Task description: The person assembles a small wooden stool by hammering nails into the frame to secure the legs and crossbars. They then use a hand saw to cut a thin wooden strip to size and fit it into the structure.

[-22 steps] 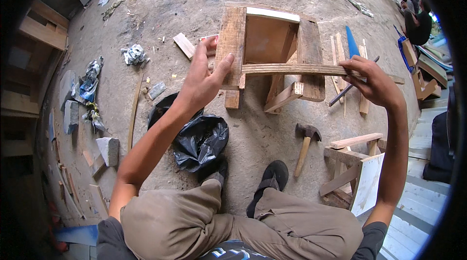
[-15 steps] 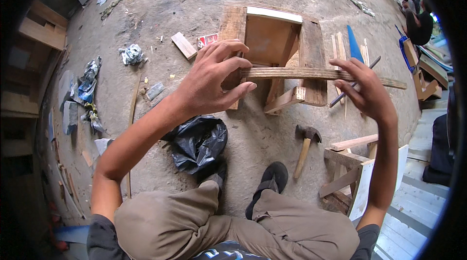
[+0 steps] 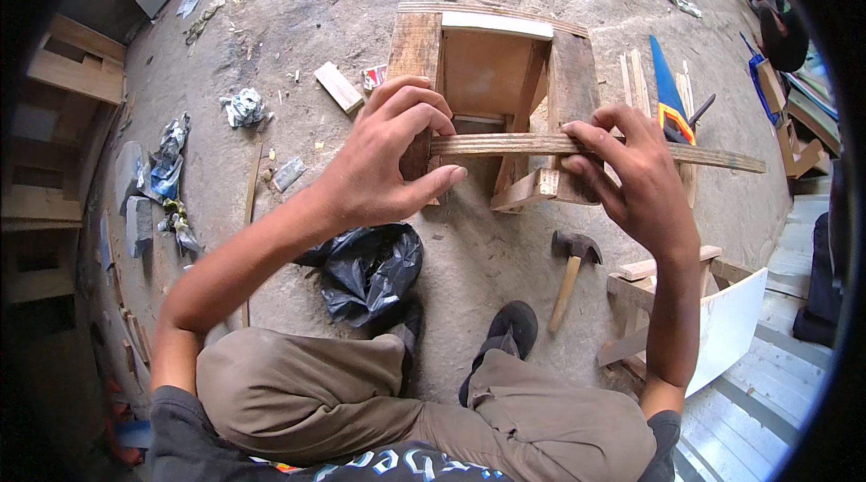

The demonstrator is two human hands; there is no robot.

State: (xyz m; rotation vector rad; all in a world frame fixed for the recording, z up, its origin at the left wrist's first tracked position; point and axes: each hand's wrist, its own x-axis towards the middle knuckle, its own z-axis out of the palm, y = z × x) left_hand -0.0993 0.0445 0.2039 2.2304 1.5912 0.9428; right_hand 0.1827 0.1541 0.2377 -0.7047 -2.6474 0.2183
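OK, R hand [image 3: 634,177] pinching wood strip [image 3: 505,145] across wooden frame [image 3: 570,76]; L hand [image 3: 383,150] at frame's L side, grip unclear; hammer [image 3: 566,286] nr frame.

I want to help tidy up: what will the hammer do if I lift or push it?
The hammer will probably feel heavy at its dark, metal-looking head. Its straight wooden handle looks stiff, so it likely won't bend. Pushed, it may swivel rather than roll, because the head sticks out both sides.
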